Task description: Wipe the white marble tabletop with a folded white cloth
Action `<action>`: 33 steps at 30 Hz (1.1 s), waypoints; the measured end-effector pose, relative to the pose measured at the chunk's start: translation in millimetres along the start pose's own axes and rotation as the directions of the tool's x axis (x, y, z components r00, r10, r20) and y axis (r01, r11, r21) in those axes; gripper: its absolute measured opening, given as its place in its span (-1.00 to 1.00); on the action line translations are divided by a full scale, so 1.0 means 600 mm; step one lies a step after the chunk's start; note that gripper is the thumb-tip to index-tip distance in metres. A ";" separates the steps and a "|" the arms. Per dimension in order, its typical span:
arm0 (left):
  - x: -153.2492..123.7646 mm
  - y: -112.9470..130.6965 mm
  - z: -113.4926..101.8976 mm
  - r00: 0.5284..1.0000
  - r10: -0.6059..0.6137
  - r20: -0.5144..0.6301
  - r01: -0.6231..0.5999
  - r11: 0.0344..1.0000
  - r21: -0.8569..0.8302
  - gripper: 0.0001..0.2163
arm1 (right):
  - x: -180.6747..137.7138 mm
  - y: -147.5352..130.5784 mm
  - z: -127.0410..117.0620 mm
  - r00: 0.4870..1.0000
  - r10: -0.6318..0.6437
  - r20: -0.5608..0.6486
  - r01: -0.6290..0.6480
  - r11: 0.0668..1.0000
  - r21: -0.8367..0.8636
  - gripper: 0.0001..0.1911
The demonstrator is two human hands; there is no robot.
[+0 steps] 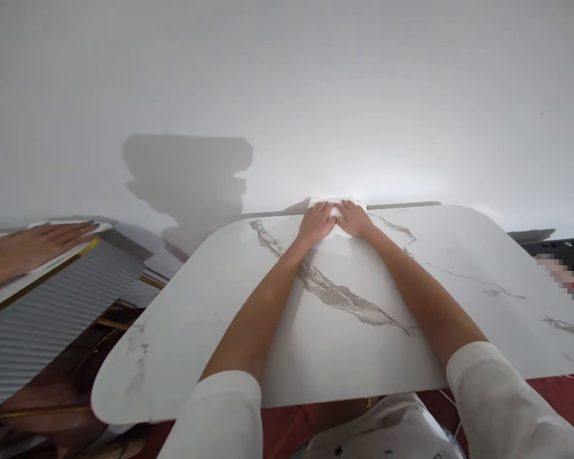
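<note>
My left hand (317, 220) and my right hand (354, 218) lie flat, side by side, on a folded white cloth (340, 232). Both palms face down with the fingers stretched forward over it, and the thumbs come close together at the middle. Much of the cloth is hidden beneath them. It rests at the far edge of a white marble-patterned table (344, 360) with grey-brown veins and rounded corners. My forearms reach straight out across the tabletop.
A pale wall (287, 76) rises just behind the table, with a shadow on it. At left, another person's hand (43, 245) rests on a white cloth (104, 227) atop a grey ribbed cabinet (52, 319). A black object (567, 252) stands at right, beside a blurred-out patch.
</note>
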State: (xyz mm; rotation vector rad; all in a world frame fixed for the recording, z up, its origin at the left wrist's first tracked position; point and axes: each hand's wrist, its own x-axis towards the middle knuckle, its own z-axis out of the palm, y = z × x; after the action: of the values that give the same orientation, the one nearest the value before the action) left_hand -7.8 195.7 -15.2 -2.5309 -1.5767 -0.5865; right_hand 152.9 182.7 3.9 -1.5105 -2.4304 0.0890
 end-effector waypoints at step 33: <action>-0.328 0.084 -0.121 0.995 0.098 0.034 -0.098 0.995 -0.007 -0.50 | -0.300 -0.215 -0.016 0.997 -0.008 -0.080 0.012 0.999 0.052 -0.40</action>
State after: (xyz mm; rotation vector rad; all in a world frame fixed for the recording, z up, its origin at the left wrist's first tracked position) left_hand -59.2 -14.0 -15.9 -2.6178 -1.4531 -0.5388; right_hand 118.1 -36.0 2.1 -1.4509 -2.3548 0.0879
